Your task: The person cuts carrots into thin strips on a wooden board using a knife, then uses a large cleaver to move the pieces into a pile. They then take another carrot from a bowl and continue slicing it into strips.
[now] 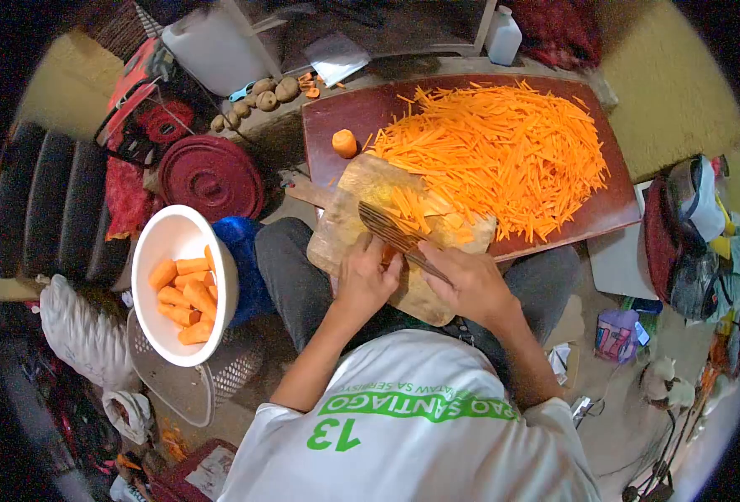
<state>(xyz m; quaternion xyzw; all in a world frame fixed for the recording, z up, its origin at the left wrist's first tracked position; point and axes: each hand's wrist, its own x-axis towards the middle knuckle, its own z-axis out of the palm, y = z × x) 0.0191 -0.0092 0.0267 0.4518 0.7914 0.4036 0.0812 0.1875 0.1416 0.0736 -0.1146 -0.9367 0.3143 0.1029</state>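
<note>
My right hand (pixel 469 283) is closed around a broad-bladed knife (pixel 384 227), its dark, streaked blade slanting up to the left over the wooden cutting board (pixel 349 213). Close beside the blade, my left hand (pixel 368 274) has curled fingers, with a bit of orange carrot (pixel 387 254) showing at them; the blade and fingers hide most of it. Cut carrot strips (pixel 408 205) lie on the board just beyond the blade. A large heap of carrot strips (pixel 504 155) covers much of the dark red tabletop (pixel 324 113). The board rests across my lap and the table's near edge.
One peeled carrot piece (pixel 344 143) sits at the table's left. A white bowl (pixel 142 280) of peeled carrots stands to my left, near a dark red lid (pixel 211 177). Several potatoes (pixel 267 100) and a blue peeler (pixel 241 91) lie behind. A cat (pixel 667 383) is at right.
</note>
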